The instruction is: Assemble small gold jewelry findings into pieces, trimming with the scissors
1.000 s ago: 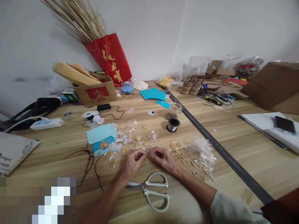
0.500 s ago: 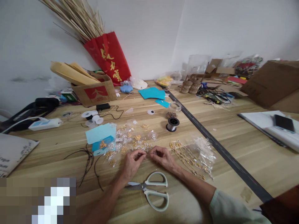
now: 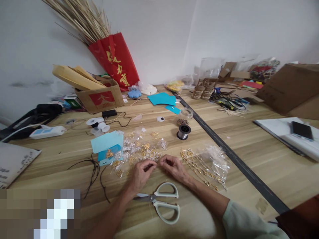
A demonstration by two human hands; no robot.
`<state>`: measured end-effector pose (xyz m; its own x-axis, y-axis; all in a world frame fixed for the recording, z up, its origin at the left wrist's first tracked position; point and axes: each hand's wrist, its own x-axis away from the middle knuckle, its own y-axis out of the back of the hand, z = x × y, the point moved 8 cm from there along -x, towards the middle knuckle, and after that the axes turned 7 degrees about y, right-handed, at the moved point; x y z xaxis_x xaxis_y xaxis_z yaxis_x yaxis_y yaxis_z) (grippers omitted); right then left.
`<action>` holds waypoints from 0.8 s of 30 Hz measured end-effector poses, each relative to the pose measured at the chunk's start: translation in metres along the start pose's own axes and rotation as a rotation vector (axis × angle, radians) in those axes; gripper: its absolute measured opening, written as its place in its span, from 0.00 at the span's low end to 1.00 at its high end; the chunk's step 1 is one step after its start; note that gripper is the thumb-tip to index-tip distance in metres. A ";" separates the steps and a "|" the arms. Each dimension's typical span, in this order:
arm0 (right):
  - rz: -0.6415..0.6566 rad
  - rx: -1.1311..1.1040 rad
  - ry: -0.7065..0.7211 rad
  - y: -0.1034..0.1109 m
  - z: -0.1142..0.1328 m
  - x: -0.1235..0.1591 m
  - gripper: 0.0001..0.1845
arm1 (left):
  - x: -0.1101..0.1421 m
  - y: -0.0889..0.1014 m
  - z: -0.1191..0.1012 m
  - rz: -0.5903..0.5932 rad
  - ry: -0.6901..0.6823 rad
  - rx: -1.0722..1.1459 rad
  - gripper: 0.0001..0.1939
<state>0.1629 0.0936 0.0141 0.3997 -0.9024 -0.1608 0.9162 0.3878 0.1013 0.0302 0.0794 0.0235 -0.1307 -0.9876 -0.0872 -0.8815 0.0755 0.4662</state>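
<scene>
My left hand (image 3: 141, 174) and my right hand (image 3: 173, 167) meet just above the wooden table (image 3: 249, 146), fingertips pinched toward each other on something too small to make out. Right behind them lies a heap of small gold and silver jewellery findings in clear packets (image 3: 142, 149). Gold chains on a clear plastic bag (image 3: 204, 166) lie to the right of my right hand. Grey-handled scissors (image 3: 163, 200) lie shut on the table under my wrists.
Black cord (image 3: 96, 171) and light blue card (image 3: 107, 142) lie to the left. A wire spool (image 3: 183, 131), white tape rolls (image 3: 99, 124), a cardboard box (image 3: 99, 96), a red bag of straw (image 3: 116, 63), a phone on a white board (image 3: 302, 130) and a power strip (image 3: 47, 131) stand around.
Both hands stay pinched together at the same spot; only the view has drifted slightly.
</scene>
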 end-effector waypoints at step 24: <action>0.047 0.120 0.104 -0.002 0.008 0.000 0.15 | 0.001 0.000 -0.007 0.021 -0.042 0.004 0.06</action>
<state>0.1606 0.0909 0.0214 0.4489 -0.8571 -0.2528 0.8886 0.3984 0.2271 0.0336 0.0773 0.0298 -0.1678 -0.9791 -0.1147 -0.8801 0.0963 0.4650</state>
